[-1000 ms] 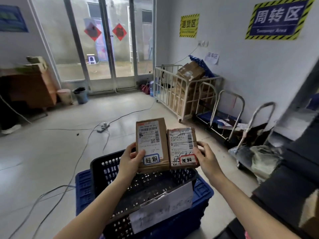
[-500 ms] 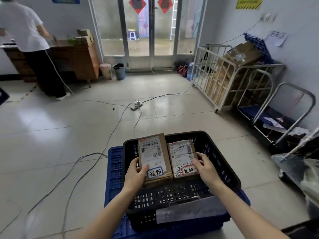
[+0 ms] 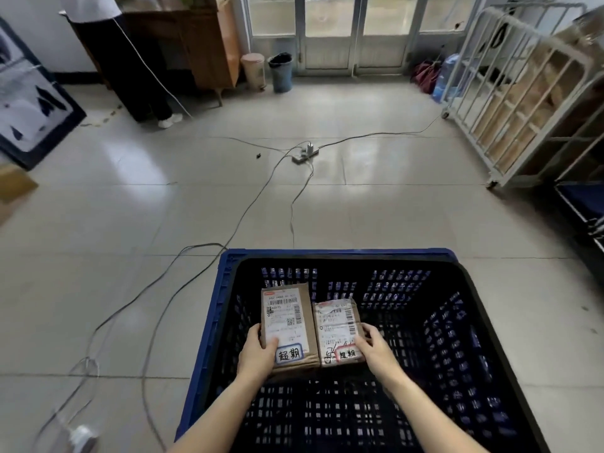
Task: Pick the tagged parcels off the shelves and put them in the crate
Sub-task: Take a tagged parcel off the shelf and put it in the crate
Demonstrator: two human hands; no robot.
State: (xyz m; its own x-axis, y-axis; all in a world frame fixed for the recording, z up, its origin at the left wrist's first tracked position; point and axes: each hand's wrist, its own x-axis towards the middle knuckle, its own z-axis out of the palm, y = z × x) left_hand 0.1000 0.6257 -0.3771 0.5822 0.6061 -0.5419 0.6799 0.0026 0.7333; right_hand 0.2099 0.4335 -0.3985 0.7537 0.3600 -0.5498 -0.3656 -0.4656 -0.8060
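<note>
Two brown cardboard parcels are down inside the black slatted crate [image 3: 464,276]. The taller parcel [image 3: 287,322] carries a white shipping label and a blue-bordered tag; my left hand [image 3: 258,351] grips its lower left corner, thumb on the label. The smaller parcel [image 3: 336,328] lies against its right side and bears a red-bordered tag; my right hand [image 3: 372,348] holds its lower right edge. Whether the parcels touch the crate floor I cannot tell.
The black crate sits in a blue crate [image 3: 228,256] on the tiled floor. Cables and a power strip [image 3: 305,153] run across the floor ahead. A white cage trolley [image 3: 523,103] with boxes stands right. A person [image 3: 130,60] stands by a wooden desk [image 3: 209,47] far left.
Both hands have lowered the two parcels from above the crate down deep into it. My view has tilted down toward the crate.
</note>
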